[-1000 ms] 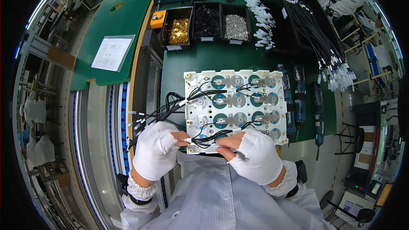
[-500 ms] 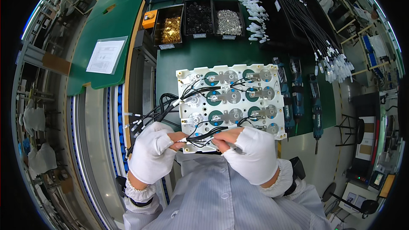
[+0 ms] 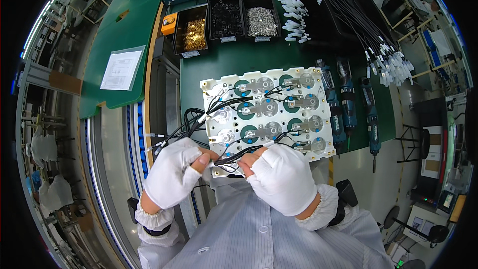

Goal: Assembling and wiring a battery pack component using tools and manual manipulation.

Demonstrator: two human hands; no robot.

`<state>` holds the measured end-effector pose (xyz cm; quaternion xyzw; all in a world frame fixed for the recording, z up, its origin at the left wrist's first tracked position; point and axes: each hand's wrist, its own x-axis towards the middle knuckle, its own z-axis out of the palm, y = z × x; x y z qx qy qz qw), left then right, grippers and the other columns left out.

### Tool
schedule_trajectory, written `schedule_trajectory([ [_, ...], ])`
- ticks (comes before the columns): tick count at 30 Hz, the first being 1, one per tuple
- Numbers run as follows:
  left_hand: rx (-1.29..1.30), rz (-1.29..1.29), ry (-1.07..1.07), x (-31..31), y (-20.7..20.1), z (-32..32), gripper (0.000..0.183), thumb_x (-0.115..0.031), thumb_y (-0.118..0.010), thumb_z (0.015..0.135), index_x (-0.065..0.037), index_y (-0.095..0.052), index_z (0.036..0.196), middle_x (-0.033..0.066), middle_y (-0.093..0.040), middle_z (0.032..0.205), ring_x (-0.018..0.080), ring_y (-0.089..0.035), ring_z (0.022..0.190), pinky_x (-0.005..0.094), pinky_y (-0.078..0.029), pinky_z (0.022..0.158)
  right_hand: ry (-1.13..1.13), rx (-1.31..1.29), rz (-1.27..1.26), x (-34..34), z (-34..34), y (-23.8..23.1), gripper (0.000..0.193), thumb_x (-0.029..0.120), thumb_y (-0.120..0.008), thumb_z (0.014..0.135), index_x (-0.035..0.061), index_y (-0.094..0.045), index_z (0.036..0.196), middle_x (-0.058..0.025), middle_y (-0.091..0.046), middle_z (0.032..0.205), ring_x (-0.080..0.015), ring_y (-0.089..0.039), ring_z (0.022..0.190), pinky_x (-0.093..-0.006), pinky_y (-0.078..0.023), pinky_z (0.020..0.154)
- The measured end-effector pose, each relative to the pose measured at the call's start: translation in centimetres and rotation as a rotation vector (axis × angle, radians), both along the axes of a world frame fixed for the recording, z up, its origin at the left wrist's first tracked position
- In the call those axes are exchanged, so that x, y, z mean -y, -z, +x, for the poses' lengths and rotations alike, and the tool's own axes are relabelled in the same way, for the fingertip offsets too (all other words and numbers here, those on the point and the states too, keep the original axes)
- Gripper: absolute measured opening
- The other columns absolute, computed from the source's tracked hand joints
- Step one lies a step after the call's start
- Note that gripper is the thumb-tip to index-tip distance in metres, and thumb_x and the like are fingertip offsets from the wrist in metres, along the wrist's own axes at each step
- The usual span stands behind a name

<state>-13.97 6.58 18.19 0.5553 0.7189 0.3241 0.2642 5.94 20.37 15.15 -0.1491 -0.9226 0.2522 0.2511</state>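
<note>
A white moulded plate (image 3: 326, 114) with round openings, metal tabs and blue dots lies on the green bench in front of me. Black cables (image 3: 239, 157) run in a bundle along its near edge. My left hand (image 3: 172, 174), in a white fingerless glove, pinches this bundle at the plate's near left corner. Gloved the same way, my right hand (image 3: 284, 179) has its fingertips closed on the cables a little to the right. A small white piece shows at the left fingertips, too small to name. A second cable bundle (image 3: 191, 122) crosses the plate's left edge, its loose ends beyond my left hand.
Beyond the plate stand black bins of brass parts (image 3: 194, 35), dark parts (image 3: 226, 17) and silver screws (image 3: 261, 22). Power screwdrivers (image 3: 348, 99) lie to the right. White-tipped cables (image 3: 388, 65) hang from a black tray (image 3: 318, 25). A paper sheet (image 3: 122, 69) rests at left.
The bench and plate have shifted slightly up and left in the view. My right hand has moved left along the cables, closer to my left hand, which still pinches them.
</note>
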Motion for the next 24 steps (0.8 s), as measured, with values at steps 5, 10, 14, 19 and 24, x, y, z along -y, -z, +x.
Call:
schedule_trajectory([
  [5, 0.079, -0.265, -0.023, -1.7, -0.8, 0.4, 0.03, -0.027, -0.061, 0.102, -0.002, -0.078, 0.099, 0.0119, -0.064, 0.074, 0.024, -0.06, 0.065, 0.0363, -0.048, 0.063, -0.027, 0.087, 0.046, 0.2, 0.1, -0.5, 0.017, 0.013, -0.078, 0.079, 0.0096, -0.067, 0.09, -0.0033, -0.065, 0.087, -0.0239, -0.062, 0.072, -0.0371, -0.051, 0.062],
  [10, 0.147, -0.232, -0.017, -1.6, 0.1, 0.3, 0.027, -0.026, -0.064, 0.101, -0.005, -0.079, 0.107, 0.0116, -0.068, 0.077, 0.0236, -0.062, 0.066, 0.0347, -0.05, 0.065, -0.031, -0.028, -0.014, 0.2, 0.9, 0.3, 0.02, 0.009, -0.081, 0.077, 0.0089, -0.067, 0.091, -0.0041, -0.067, 0.09, -0.0239, -0.064, 0.073, -0.0355, -0.052, 0.064],
  [14, 0.148, -0.137, -0.008, -0.9, 0.8, 0.1, 0.019, -0.016, -0.067, 0.098, -0.004, -0.078, 0.109, 0.0111, -0.069, 0.075, 0.019, -0.067, 0.063, 0.0323, -0.053, 0.061, -0.047, -0.097, -0.083, -0.1, 1.2, 0.5, 0.023, 0.004, -0.084, 0.072, 0.0086, -0.071, 0.091, -0.0035, -0.067, 0.085, -0.0232, -0.066, 0.071, -0.0354, -0.052, 0.062],
  [19, 0.247, -0.145, -0.023, -1.0, 1.0, 0.2, 0.02, -0.013, -0.069, 0.097, -0.003, -0.077, 0.112, 0.0114, -0.074, 0.079, 0.0146, -0.065, 0.063, 0.0286, -0.053, 0.062, -0.029, -0.121, -0.05, 0.3, 0.5, 0.7, 0.021, 0.005, -0.084, 0.073, 0.0081, -0.072, 0.09, -0.0028, -0.066, 0.079, -0.0232, -0.064, 0.067, -0.0355, -0.052, 0.059],
  [24, 0.315, -0.319, -0.07, -1.4, 0.2, 0.3, 0.019, -0.012, -0.066, 0.1, -0.002, -0.077, 0.112, 0.0077, -0.07, 0.073, 0.0113, -0.062, 0.06, 0.0269, -0.051, 0.059, -0.006, -0.096, -0.016, 1.0, -0.5, 0.9, 0.019, 0.008, -0.083, 0.074, 0.0083, -0.072, 0.089, -0.0029, -0.064, 0.076, -0.0223, -0.064, 0.065, -0.0355, -0.05, 0.057],
])
